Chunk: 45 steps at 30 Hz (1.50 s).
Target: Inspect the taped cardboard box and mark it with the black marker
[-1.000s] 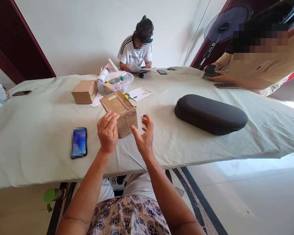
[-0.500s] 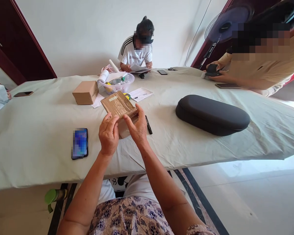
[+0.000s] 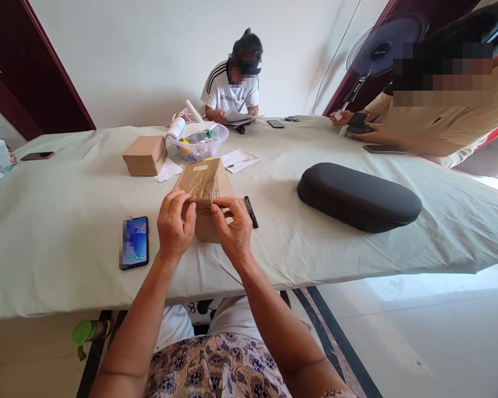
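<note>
A cardboard box (image 3: 200, 176) sits on the cloth-covered table straight in front of me. Shiny, wrinkled brown tape covers its near top edge, and pale printed marks show on its far end. My left hand (image 3: 175, 224) has its fingers closed on the left part of that near edge. At the right corner, my right hand (image 3: 235, 228) presses thumb and fingers against the taped edge. My fingers hide part of the box's near side. A black marker pen (image 3: 251, 212) lies just right of my right hand. To the left rests a phone (image 3: 135, 243) with a lit screen.
A second cardboard box (image 3: 144, 155) stands behind on the left, beside a plastic basket (image 3: 211, 149) of bottles and rolls. A large black case (image 3: 359, 196) lies right. One person (image 3: 234, 91) holds papers across the table; another person (image 3: 444, 121) sits at the right.
The box has turned so its taped edge faces me more squarely. Both hands have shifted slightly along that edge. The person at the right has moved a hand outward.
</note>
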Tool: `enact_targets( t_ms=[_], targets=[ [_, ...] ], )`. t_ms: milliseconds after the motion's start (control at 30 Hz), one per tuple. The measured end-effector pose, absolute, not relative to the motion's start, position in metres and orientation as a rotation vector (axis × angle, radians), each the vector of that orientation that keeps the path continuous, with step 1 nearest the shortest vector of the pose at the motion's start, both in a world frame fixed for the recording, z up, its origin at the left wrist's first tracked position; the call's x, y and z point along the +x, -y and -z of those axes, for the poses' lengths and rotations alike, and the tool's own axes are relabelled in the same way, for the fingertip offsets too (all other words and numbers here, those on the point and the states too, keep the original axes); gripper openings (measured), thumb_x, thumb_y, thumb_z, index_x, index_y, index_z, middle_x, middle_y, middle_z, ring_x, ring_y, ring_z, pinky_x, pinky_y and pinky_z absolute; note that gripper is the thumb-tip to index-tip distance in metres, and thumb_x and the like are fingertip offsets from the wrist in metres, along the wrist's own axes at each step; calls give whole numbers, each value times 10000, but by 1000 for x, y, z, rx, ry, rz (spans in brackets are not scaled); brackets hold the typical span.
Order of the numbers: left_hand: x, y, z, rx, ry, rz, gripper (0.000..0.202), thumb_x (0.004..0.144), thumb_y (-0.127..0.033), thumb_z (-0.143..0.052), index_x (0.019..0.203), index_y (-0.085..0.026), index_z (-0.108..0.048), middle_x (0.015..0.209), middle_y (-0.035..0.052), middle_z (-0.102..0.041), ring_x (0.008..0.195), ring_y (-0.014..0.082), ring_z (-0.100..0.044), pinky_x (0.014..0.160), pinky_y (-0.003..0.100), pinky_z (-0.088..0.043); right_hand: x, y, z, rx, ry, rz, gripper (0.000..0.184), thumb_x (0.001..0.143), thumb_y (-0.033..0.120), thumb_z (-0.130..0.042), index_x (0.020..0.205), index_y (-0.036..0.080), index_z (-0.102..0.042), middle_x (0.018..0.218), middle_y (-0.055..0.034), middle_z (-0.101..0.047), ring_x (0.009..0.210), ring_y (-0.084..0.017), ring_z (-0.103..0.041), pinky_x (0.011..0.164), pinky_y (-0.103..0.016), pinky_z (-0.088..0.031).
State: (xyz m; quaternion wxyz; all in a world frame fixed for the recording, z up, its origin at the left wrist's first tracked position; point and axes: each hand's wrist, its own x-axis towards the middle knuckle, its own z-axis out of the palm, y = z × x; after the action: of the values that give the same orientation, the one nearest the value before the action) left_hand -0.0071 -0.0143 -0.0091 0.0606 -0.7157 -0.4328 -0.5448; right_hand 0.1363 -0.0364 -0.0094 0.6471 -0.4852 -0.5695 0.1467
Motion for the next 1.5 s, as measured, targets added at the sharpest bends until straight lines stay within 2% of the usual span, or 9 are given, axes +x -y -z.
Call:
enact_targets(
  t_ms=[233,400,500,700,867,967,1100,1333,1500],
  targets=[
    [0,9,-6,-2284,1118,1447,366,923,-547,-598,1051,-214,-677,1249,114,-691,1360,327,-549,1246,571,-226,128,54,19,-1069,1269,-507,112,900,292,-569,943,222,-645,948,-32,-723,876,-156,-680,710,-271,-574],
    [-12,6,-1,-2358,1168,1398,285,912,-484,-600,1015,-228,-672,1249,110,-696,1400,323,-518,1220,546,-300,137,54,25,-1098,1333,-470,141,930,305,-548,951,233,-667,926,-36,-738,853,-169,-689,728,-304,-576],
    [-24,6,-1,-2381,1142,1440,263,921,-444,-594,1040,-221,-665,1242,112,-701,1393,307,-529,1192,528,-369,147,48,20,-1125,1298,-223,203,942,372,-586,1093,249,-645,1103,-83,-715,1058,-224,-677,892,-402,-578],
    [-27,13,4,-2352,1085,1485,252,934,-429,-576,1043,-220,-663,1248,117,-710,1348,300,-571,1171,532,-408,149,36,13,-1167,1526,74,653,836,600,-722,1384,308,-518,1527,-143,-468,1502,-366,-379,1199,-627,-346],
    [-21,24,7,-2341,998,1507,207,906,-337,-587,1057,-219,-665,1242,111,-718,1344,304,-581,1191,561,-387,162,22,16,-1204,1479,129,701,854,640,-675,1435,295,-492,1597,-142,-399,1548,-379,-306,1210,-661,-309],
    [-22,28,7,-2372,1001,1496,208,887,-320,-578,1047,-222,-668,1239,107,-719,1359,316,-573,1200,577,-374,180,11,13,-1208,1392,4,630,926,622,-575,1438,263,-496,1552,-151,-486,1485,-336,-427,1185,-618,-374],
    [-24,27,13,-2322,1028,1556,199,912,-293,-539,1056,-216,-652,1261,110,-707,1431,318,-504,1213,595,-356,193,6,14,-1204,1383,-361,455,974,585,-496,1206,229,-657,1184,-106,-751,1117,-261,-694,1003,-475,-547],
    [-25,16,28,-2330,1133,1733,250,1031,-309,-443,1167,-207,-626,1559,134,-497,1556,282,-340,1237,575,-346,180,6,44,-1179,1259,-408,386,929,532,-563,1128,225,-686,1104,-83,-746,969,-210,-689,872,-371,-557],
    [-23,11,31,-2338,1144,1751,270,1047,-325,-424,1194,-204,-614,1494,139,-545,1561,275,-328,1244,559,-335,190,-5,79,-1200,1172,-625,472,888,617,-547,966,191,-733,934,-63,-750,886,-213,-649,818,-347,-522]
  ],
)
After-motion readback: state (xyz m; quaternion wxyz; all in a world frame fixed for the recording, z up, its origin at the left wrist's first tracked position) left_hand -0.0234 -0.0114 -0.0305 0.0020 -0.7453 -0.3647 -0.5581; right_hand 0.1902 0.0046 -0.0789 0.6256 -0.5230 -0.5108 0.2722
